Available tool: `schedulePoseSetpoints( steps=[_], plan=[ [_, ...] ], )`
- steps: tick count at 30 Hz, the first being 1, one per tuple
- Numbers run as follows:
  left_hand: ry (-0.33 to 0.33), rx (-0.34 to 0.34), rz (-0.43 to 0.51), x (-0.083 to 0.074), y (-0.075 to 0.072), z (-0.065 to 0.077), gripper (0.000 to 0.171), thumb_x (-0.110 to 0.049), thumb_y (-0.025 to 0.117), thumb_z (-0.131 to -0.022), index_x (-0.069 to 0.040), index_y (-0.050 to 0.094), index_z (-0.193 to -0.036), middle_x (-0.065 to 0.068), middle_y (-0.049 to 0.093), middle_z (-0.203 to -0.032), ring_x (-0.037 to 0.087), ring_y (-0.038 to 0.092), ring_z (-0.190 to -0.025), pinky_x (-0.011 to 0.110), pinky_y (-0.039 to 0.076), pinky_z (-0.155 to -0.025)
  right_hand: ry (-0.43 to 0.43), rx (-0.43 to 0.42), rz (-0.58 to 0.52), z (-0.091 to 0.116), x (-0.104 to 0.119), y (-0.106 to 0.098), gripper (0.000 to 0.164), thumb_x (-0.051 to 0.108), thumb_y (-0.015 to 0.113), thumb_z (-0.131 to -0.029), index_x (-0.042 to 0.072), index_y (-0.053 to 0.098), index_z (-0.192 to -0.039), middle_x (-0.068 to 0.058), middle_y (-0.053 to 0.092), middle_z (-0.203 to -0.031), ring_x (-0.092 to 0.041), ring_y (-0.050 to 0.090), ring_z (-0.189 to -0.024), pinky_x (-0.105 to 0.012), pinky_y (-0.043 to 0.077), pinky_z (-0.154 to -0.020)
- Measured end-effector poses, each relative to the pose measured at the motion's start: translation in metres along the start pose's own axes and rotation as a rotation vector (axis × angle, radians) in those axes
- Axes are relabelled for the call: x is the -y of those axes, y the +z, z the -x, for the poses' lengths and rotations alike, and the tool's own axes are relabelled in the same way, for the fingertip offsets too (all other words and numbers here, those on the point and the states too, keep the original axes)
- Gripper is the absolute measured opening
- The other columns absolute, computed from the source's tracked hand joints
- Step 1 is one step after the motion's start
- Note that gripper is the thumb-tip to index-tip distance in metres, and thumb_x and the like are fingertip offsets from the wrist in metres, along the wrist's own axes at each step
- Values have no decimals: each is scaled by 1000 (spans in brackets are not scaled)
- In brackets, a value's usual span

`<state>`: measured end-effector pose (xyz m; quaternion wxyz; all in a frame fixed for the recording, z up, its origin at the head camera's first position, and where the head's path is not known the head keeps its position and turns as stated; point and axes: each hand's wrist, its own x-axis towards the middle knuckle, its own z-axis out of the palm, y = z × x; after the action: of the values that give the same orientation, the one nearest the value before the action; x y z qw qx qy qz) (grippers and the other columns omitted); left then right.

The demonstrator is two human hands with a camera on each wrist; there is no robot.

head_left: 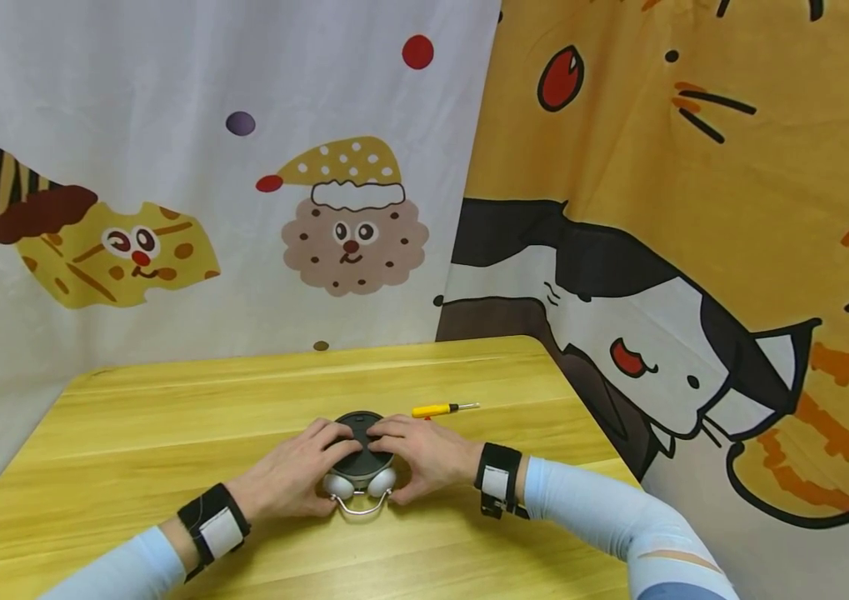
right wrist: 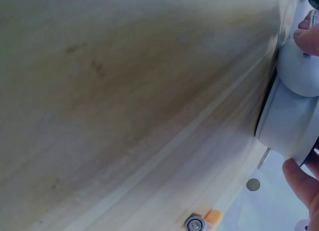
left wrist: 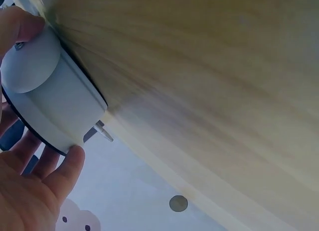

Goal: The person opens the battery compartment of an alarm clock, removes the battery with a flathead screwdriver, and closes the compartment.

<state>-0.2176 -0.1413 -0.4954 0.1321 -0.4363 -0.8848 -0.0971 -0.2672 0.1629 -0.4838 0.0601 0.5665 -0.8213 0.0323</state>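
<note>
A white twin-bell alarm clock (head_left: 360, 450) lies on the table with its black back (head_left: 364, 463) facing up. Its two round bells and curved wire handle (head_left: 361, 510) point toward the person. My left hand (head_left: 295, 468) grips the clock from the left, fingertips on the back. In the left wrist view its thumb (left wrist: 25, 26) is against a bell (left wrist: 34, 61). From the other side my right hand (head_left: 426, 454) holds the clock, its fingers over the back and its thumb by the handle end. The clock's face is hidden underneath.
Beyond the right hand lies a yellow-handled screwdriver (head_left: 445, 409), its tip pointing right. A small red thing, mostly hidden, shows just below it. The wooden table (head_left: 169, 433) ends at printed curtains (head_left: 244, 308) behind and to the right.
</note>
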Motion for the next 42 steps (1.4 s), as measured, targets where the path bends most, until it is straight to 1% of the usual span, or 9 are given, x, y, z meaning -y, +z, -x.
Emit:
schedulePoseSetpoints(
  steps=[7, 14, 17, 21, 25, 28, 34, 39, 42],
  plan=[
    [-13, 15, 13, 1, 0, -1, 82, -37, 99, -73, -16, 67, -146, 6, 63, -148, 26, 61, -132, 44, 65, -100, -2, 4, 14, -2, 0, 0, 82, 60, 91, -88, 13, 69, -151, -8, 61, -166, -26, 61, -151, -37, 53, -124],
    [-14, 19, -2, 1, -3, -3, 82, -39, 98, -72, -16, 68, -145, 6, 66, -147, 25, 62, -131, 44, 65, -101, 12, 52, 3, -5, 1, -6, 83, 60, 89, -89, 12, 67, -154, -9, 62, -167, -26, 62, -152, -37, 51, -126],
    [-25, 35, -3, 1, -6, -4, 83, -41, 97, -72, -17, 68, -145, 6, 67, -147, 25, 62, -129, 43, 65, -98, 16, 65, -14, -6, 1, -9, 83, 58, 90, -89, 12, 68, -154, -10, 63, -166, -25, 63, -151, -37, 50, -127],
    [-50, 71, 26, 0, -11, -5, 83, -41, 97, -73, -17, 67, -146, 5, 67, -146, 24, 62, -128, 43, 66, -97, 20, 78, -37, -9, 2, -13, 82, 55, 91, -87, 11, 69, -152, -10, 64, -164, -25, 64, -150, -35, 50, -127],
    [-70, 89, 75, 1, -16, -7, 84, -40, 98, -73, -17, 67, -147, 3, 68, -146, 23, 62, -130, 45, 65, -103, 24, 84, -80, -12, 0, -18, 80, 51, 91, -87, 9, 70, -151, -11, 67, -161, -25, 67, -148, -33, 52, -124],
    [-77, 97, 111, 3, -20, -8, 82, -41, 98, -76, -17, 67, -148, 3, 68, -147, 23, 64, -132, 47, 63, -107, 37, 84, -145, -13, -3, -22, 79, 46, 92, -86, 9, 70, -151, -11, 69, -159, -24, 69, -146, -32, 53, -123],
    [-103, 98, 204, 8, -26, -8, 73, -43, 93, -91, -17, 66, -153, 5, 67, -151, 26, 68, -135, 50, 63, -109, 82, 73, -361, -19, -16, -30, 74, 31, 94, -83, 10, 72, -150, -10, 73, -153, -20, 71, -142, -26, 56, -116],
    [-150, 89, 293, 13, -28, -7, 66, -53, 81, -103, -20, 64, -156, 3, 67, -156, 28, 67, -141, 54, 60, -114, 137, 92, -574, -21, -29, -31, 74, 22, 93, -82, 7, 70, -151, -10, 74, -152, -15, 71, -141, -24, 56, -114],
    [-168, 74, 337, 15, -28, -6, 62, -58, 74, -106, -23, 63, -156, 0, 69, -154, 25, 68, -142, 54, 59, -116, 163, 92, -659, -23, -35, -31, 72, 19, 91, -82, 6, 71, -150, -10, 74, -152, -14, 69, -141, -26, 57, -114]
  ],
)
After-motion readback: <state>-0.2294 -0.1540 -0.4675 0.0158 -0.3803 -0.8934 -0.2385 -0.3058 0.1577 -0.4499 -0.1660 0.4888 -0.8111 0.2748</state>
